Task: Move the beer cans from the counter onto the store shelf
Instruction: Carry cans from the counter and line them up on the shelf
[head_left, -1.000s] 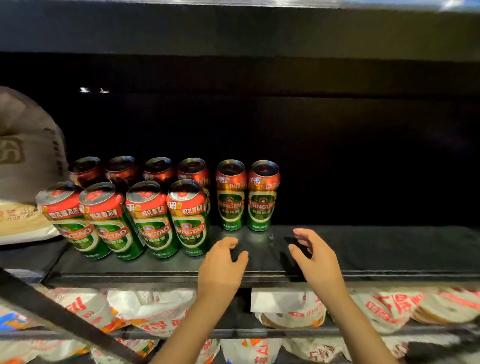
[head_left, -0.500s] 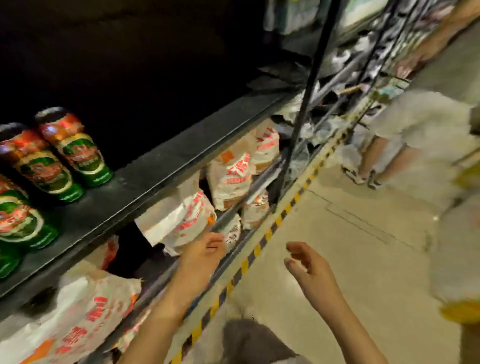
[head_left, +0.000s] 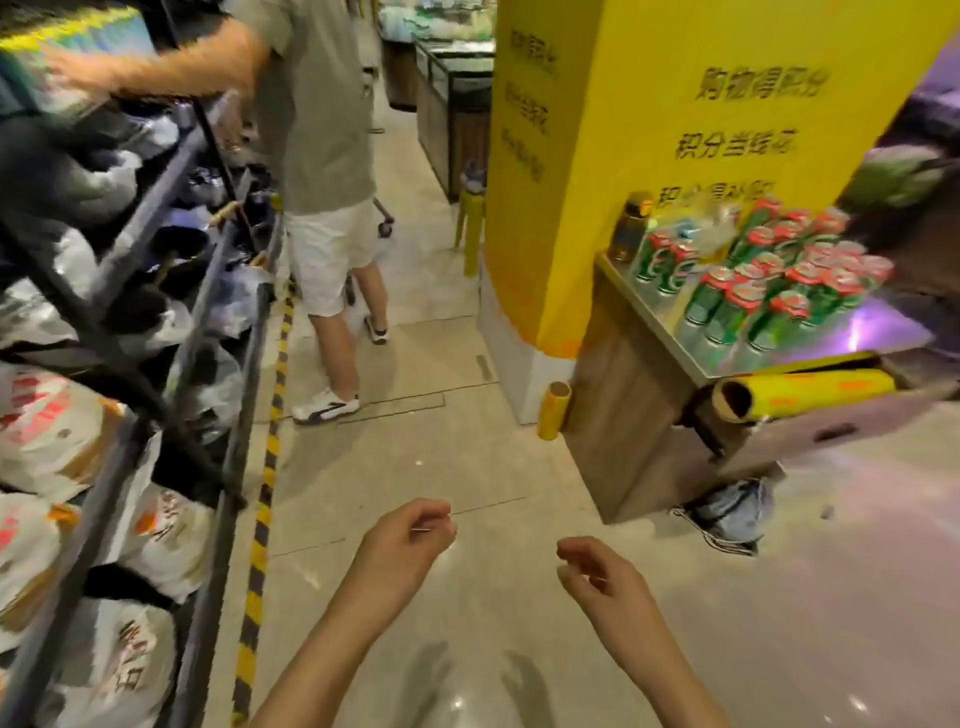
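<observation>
Several green and red beer cans (head_left: 763, 278) stand packed together on a steel-topped counter (head_left: 654, 322) at the right, against a yellow pillar. My left hand (head_left: 402, 545) and my right hand (head_left: 597, 577) hang low over the floor with fingers loosely curled, holding nothing, well short of the counter. The dark store shelf (head_left: 156, 322) runs along the left edge; the cans standing on it are out of view.
A person in white shorts (head_left: 327, 249) stands in the aisle by the shelf, reaching into it. White bags (head_left: 57, 431) fill the lower shelves. A yellow roll (head_left: 800, 395) sticks out of a box under the counter. A yellow-black strip (head_left: 265, 499) marks the floor.
My view has swung right, from the shelf with its rows of cans to the aisle and counter. Both hands have come off the shelf and now hang empty over the floor.
</observation>
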